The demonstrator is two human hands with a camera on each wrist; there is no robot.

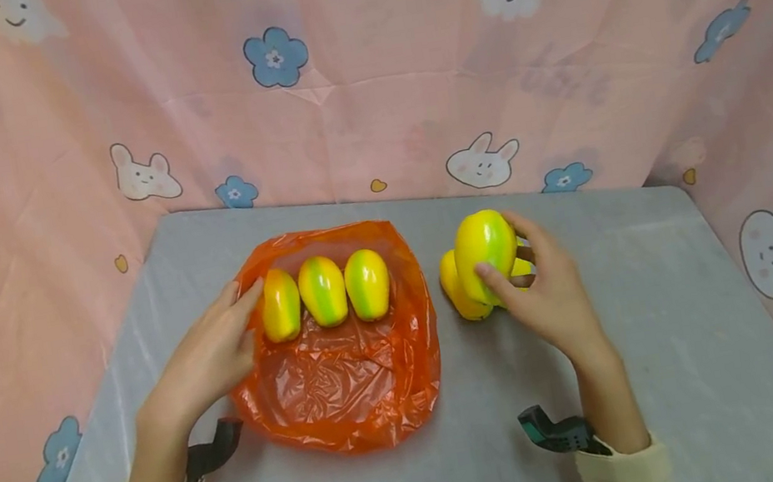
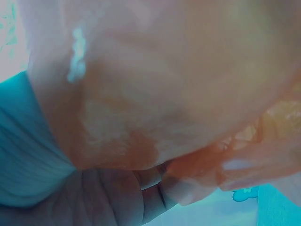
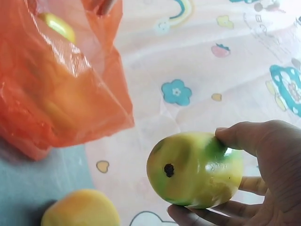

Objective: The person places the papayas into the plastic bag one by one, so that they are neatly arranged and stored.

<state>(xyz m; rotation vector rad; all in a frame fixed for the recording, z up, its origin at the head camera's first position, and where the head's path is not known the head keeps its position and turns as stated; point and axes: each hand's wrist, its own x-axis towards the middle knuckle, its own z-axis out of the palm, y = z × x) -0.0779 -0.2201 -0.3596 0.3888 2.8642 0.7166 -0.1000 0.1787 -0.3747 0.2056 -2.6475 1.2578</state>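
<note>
Right of the bag (image 1: 417,362), the mango (image 1: 484,246) is gripped between the right hand's (image 1: 553,295) thumb and fingers, its long axis running roughly up the head view. Nearer the bag, the left hand (image 1: 210,353) holds its left rim. Inside, three mangoes (image 1: 323,291) lie side by side; other mangoes (image 1: 457,290), partly hidden, rest on the surface (image 1: 671,314).

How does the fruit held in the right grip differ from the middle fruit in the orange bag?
Support: the held fruit is gripped by the right grip, outside the orange bag; the middle fruit lies inside it.
Colour: in the head view, the held fruit's green runs along its right side, while the middle fruit's green band runs down its centre.
Shared: both are glossy, rounded and mainly yellow.
</note>
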